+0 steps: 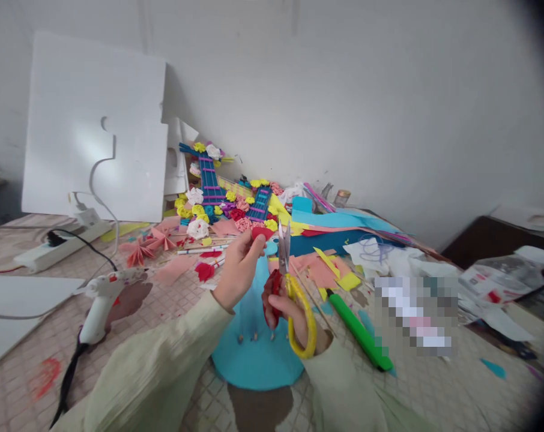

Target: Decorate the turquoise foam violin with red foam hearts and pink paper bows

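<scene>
The patterned tabletop (438, 396) spreads in front of you, with a large white board (74, 138) leaning against the wall at its far left. Toward the back lies a heap of paper flowers (237, 215) in yellow, red, pink and white. Nearer you, centred below your hands, sits a round blue base (257, 369) with a pale-blue upright piece (253, 300) standing on it. A white power strip (38, 259) lies to the left, a white glue gun (98, 312) in front of it; to the right of the base rests a green pen-shaped tool (357, 330). Your right hand (300, 317) has its fingers wrapped round the handles of the scissors (283, 264), whose blades point up, slightly parted. Your left hand (238, 268) pinches a small red piece (260, 233) between its fingers, above the base and just beside the blades; whether they touch, you cannot tell.
</scene>
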Action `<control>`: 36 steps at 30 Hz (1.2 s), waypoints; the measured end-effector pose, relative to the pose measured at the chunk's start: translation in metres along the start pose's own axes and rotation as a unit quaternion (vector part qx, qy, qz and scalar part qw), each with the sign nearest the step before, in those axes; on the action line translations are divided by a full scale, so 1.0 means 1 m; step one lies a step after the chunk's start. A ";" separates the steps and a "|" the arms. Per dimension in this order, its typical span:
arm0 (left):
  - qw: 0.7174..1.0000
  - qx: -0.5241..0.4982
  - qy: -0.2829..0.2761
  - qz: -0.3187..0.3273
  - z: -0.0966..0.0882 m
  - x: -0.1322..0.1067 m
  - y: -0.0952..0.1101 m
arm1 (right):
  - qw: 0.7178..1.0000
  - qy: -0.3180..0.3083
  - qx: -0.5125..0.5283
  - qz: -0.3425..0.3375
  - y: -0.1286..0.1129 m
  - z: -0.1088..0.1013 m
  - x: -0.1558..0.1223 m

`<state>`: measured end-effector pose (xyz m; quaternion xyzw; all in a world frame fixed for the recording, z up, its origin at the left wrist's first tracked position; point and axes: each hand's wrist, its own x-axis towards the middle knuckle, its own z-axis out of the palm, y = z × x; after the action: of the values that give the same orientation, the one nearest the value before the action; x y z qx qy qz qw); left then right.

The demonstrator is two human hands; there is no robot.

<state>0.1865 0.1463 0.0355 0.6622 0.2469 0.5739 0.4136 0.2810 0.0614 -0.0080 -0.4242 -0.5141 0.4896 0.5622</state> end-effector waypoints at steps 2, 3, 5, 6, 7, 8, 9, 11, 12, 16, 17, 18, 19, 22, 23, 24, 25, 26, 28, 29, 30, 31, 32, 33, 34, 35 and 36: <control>0.999 0.031 0.003 0.012 0.000 -0.002 -0.002 | 1.000 -0.004 -0.004 0.007 0.000 0.004 -0.002; 0.999 0.040 0.003 0.015 0.001 -0.003 -0.003 | 1.000 -0.009 -0.005 0.011 0.001 0.005 -0.003; 0.999 0.051 0.004 0.016 0.001 -0.004 -0.004 | 1.000 -0.016 -0.006 0.018 0.003 0.006 -0.004; 0.998 0.061 0.003 0.019 0.001 -0.004 -0.005 | 1.000 -0.019 -0.008 0.023 0.004 0.006 -0.005; 0.997 0.073 0.001 0.024 0.001 -0.005 -0.006 | 0.999 -0.021 -0.012 0.028 0.005 0.006 -0.005; 0.996 0.088 -0.002 0.029 0.001 -0.005 -0.007 | 0.999 -0.022 -0.016 0.031 0.005 0.007 -0.006; 0.994 0.102 -0.005 0.033 0.001 -0.006 -0.008 | 0.999 -0.022 -0.021 0.033 0.005 0.007 -0.006; 0.991 0.125 -0.011 0.036 0.001 -0.006 -0.010 | 0.999 -0.020 -0.033 0.035 0.003 0.008 -0.007; 0.990 0.132 -0.014 0.038 0.001 -0.006 -0.010 | 0.998 -0.021 -0.039 0.035 0.002 0.008 -0.007; 0.989 0.141 -0.020 0.039 0.001 -0.006 -0.011 | 0.996 -0.023 -0.075 0.042 -0.002 0.009 -0.007; 0.990 0.136 -0.022 0.037 0.001 -0.006 -0.011 | 0.996 -0.021 -0.081 0.043 -0.003 0.009 -0.007; 0.991 0.127 -0.024 0.035 0.001 -0.006 -0.011 | 0.995 -0.016 -0.083 0.044 -0.003 0.010 -0.007; 0.993 0.114 -0.027 0.033 0.001 -0.006 -0.011 | 0.996 -0.011 -0.083 0.043 -0.004 0.010 -0.007; 0.996 0.074 -0.031 0.028 0.002 -0.007 -0.011 | 0.996 -0.001 -0.078 0.043 -0.004 0.011 -0.008; 0.997 0.065 -0.031 0.025 0.003 -0.007 -0.012 | 0.996 0.001 -0.077 0.042 -0.004 0.011 -0.008; 0.997 0.060 -0.032 0.021 0.003 -0.007 -0.012 | 0.996 0.004 -0.075 0.041 -0.003 0.011 -0.007; 0.998 0.057 -0.032 0.017 0.003 -0.007 -0.013 | 0.996 0.007 -0.073 0.040 -0.002 0.011 -0.007; 0.998 0.057 -0.033 0.014 0.003 -0.007 -0.013 | 0.997 0.010 -0.071 0.039 -0.001 0.011 -0.007; 0.998 0.055 -0.035 0.012 0.003 -0.007 -0.014 | 0.997 0.014 -0.063 0.037 0.002 0.010 -0.006; 0.998 0.053 -0.036 0.012 0.003 -0.007 -0.014 | 0.998 0.015 -0.057 0.036 0.003 0.010 -0.005; 0.998 0.053 -0.036 0.014 0.003 -0.007 -0.014 | 0.998 0.016 -0.052 0.035 0.005 0.009 -0.005; 0.998 0.052 -0.035 0.017 0.003 -0.007 -0.014 | 0.998 0.016 -0.047 0.035 0.006 0.009 -0.004; 0.998 0.052 -0.035 0.019 0.003 -0.007 -0.014 | 0.998 0.016 -0.042 0.035 0.007 0.008 -0.004; 0.998 0.052 -0.035 0.021 0.004 -0.007 -0.014 | 0.999 0.017 -0.038 0.035 0.008 0.008 -0.004; 0.998 0.051 -0.034 0.022 0.004 -0.007 -0.013 | 0.999 0.018 -0.036 0.035 0.009 0.008 -0.003; 0.998 0.050 -0.034 0.022 0.004 -0.006 -0.013 | 0.999 0.019 -0.035 0.036 0.009 0.008 -0.003; 0.998 0.050 -0.034 0.021 0.004 -0.006 -0.013 | 0.998 0.022 -0.033 0.038 0.009 0.009 -0.003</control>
<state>0.1909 0.1472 0.0211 0.7064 0.2475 0.5463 0.3761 0.2715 0.0594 -0.0166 -0.4726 -0.5011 0.4834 0.5402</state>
